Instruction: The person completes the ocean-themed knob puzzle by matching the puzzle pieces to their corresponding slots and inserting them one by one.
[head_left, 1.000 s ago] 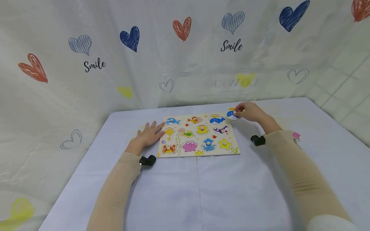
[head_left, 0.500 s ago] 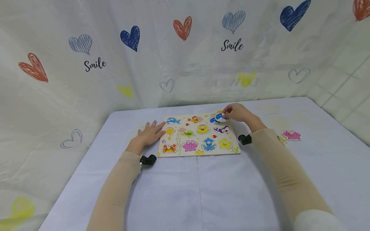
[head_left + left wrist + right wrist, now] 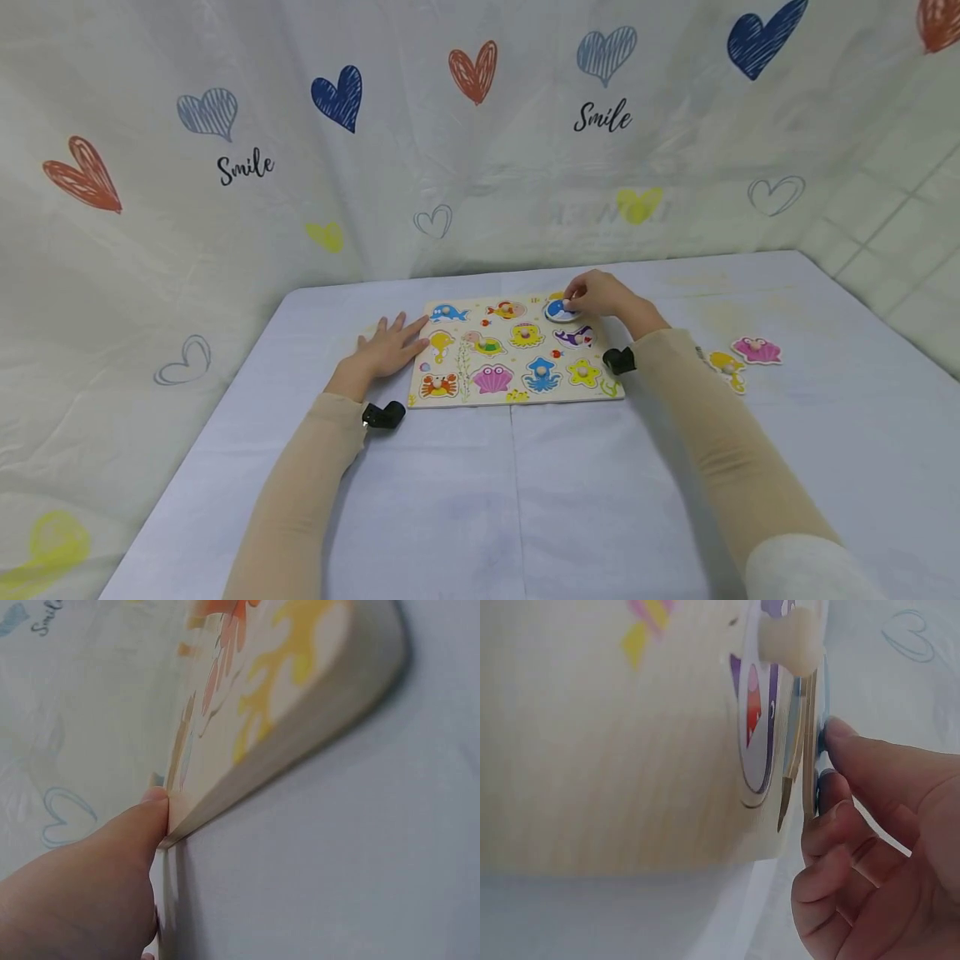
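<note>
A wooden knob puzzle board (image 3: 558, 392) printed with sea animals lies on the white-covered table. Fingers spread, my left hand (image 3: 386, 346) rests at its left edge; in the left wrist view the thumb (image 3: 154, 814) touches the board's edge. With thumb and fingers my right hand (image 3: 606, 297) pinches the knob of a blue whale puzzle piece (image 3: 557, 312), over the whale picture at the board's upper right. From the right wrist, this whale piece shows edge-on, close over the board, behind a purple whale piece (image 3: 757, 742) with a wooden knob.
To the right of the board lie a pink puzzle piece (image 3: 757, 351) and a yellow one (image 3: 726, 363), close by the right sleeve (image 3: 720, 433). A white curtain (image 3: 525, 167) with printed hearts hangs behind the table. Each wrist carries a small black camera (image 3: 384, 415).
My right hand has carried the blue whale piece leftward from beyond the board's right corner to over the whale picture. The yellow piece has come out from behind the right arm. My left hand stays still.
</note>
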The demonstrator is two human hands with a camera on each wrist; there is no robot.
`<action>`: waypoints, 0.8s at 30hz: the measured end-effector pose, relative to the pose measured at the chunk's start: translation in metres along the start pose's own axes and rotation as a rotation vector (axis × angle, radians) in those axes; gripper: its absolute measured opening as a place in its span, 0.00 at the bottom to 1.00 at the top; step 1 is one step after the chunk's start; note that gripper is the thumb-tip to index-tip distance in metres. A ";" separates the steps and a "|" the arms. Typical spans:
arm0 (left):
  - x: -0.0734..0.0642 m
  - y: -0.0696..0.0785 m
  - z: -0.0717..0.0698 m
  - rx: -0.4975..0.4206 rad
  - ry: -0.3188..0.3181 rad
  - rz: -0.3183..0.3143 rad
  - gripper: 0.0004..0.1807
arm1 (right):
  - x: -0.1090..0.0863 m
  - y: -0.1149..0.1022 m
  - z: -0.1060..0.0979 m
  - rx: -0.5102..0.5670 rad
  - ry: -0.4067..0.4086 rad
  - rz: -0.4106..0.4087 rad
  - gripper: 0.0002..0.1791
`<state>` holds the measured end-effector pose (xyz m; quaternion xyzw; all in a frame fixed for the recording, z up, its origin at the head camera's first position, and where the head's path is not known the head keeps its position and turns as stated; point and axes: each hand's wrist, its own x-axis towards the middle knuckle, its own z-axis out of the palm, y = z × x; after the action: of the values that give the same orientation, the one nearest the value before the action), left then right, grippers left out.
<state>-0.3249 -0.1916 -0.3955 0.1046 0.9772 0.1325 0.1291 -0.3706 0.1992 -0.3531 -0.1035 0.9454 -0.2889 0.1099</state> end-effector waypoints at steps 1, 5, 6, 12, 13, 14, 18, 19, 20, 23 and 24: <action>0.000 0.000 0.000 -0.001 0.000 -0.002 0.36 | 0.001 0.000 0.001 -0.006 0.000 -0.003 0.12; 0.000 0.000 0.000 0.001 0.003 -0.003 0.36 | 0.004 -0.001 0.003 -0.025 0.009 -0.009 0.12; 0.000 -0.001 0.000 0.001 0.003 -0.003 0.36 | 0.005 -0.001 0.003 -0.027 0.012 -0.010 0.11; 0.001 -0.003 0.001 0.007 0.003 -0.007 0.36 | 0.009 -0.003 0.006 -0.036 0.005 0.003 0.10; 0.002 -0.003 0.001 0.008 0.003 -0.005 0.36 | 0.009 -0.004 0.006 -0.041 0.002 0.006 0.11; 0.002 -0.003 0.001 0.008 0.003 -0.003 0.36 | 0.009 -0.004 0.006 -0.044 0.000 0.010 0.11; 0.002 -0.003 0.000 0.006 -0.001 0.004 0.36 | 0.009 -0.006 0.006 -0.055 -0.007 0.020 0.11; 0.002 -0.003 0.000 0.005 -0.001 0.004 0.36 | 0.009 -0.007 0.006 -0.056 -0.008 0.021 0.11; 0.002 -0.002 -0.001 0.004 -0.001 0.003 0.36 | 0.009 -0.007 0.006 -0.055 -0.010 0.022 0.12; 0.002 -0.002 -0.001 0.000 -0.001 0.000 0.36 | 0.008 -0.008 0.005 -0.050 -0.017 0.027 0.12; 0.002 -0.002 -0.001 0.001 -0.002 -0.001 0.36 | 0.008 -0.008 0.005 -0.047 -0.020 0.030 0.12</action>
<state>-0.3270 -0.1931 -0.3950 0.1045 0.9771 0.1319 0.1299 -0.3759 0.1880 -0.3543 -0.0944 0.9522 -0.2639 0.1213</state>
